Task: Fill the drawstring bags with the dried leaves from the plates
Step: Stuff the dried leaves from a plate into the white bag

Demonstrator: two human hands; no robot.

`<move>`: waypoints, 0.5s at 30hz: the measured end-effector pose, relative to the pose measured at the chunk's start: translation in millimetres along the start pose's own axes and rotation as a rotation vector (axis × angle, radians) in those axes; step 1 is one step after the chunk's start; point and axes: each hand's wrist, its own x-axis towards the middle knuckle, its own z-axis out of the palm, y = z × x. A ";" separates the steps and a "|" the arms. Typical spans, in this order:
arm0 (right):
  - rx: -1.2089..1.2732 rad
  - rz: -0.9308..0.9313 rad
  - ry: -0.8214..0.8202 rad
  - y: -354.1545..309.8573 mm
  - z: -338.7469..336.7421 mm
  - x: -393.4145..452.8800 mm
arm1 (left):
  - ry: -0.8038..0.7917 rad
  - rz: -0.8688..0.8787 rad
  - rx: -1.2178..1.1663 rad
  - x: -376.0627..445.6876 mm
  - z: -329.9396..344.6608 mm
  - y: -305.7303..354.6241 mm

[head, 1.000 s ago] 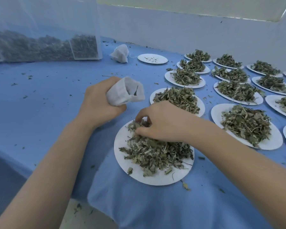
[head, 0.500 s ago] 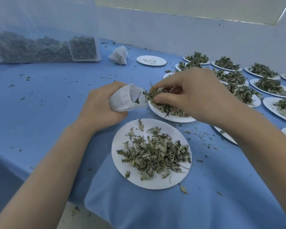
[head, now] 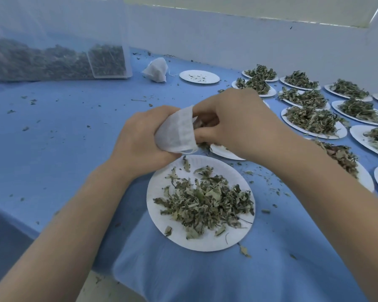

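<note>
My left hand point(head: 140, 140) grips a small white drawstring bag point(head: 175, 131) above the near plate, its mouth turned to the right. My right hand point(head: 231, 125) has its curled fingers at the bag's mouth, pinching dried leaves that are mostly hidden inside it. Below both hands lies a white paper plate point(head: 166, 227) with a spread heap of dried leaves point(head: 205, 203). A filled white bag point(head: 156, 69) sits farther back on the blue cloth.
Several white plates heaped with dried leaves point(head: 310, 118) fill the right side. An almost bare plate point(head: 199, 76) lies at the back. A clear plastic bin of dark leaves point(head: 57, 59) stands at the back left. Leaf crumbs dot the blue cloth point(head: 63, 131).
My right hand scooped leaves off the near plate, lifted them, and has pushed its fingers to the bag's mouth. My left hand has kept hold of the bag.
</note>
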 end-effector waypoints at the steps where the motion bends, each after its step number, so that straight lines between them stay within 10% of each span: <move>1: 0.097 0.029 0.023 0.8 0.2 -0.5 | 0.004 0.000 0.006 -0.1 0.3 -0.3; 8: 0.420 -0.035 0.100 3.2 0.9 -5.6 | 0.032 -0.019 -0.024 -1.4 3.7 -5.2; 15: -0.072 -0.283 -0.060 -4.3 6.9 -0.3 | -0.024 -0.032 -0.200 -2.5 5.1 -1.6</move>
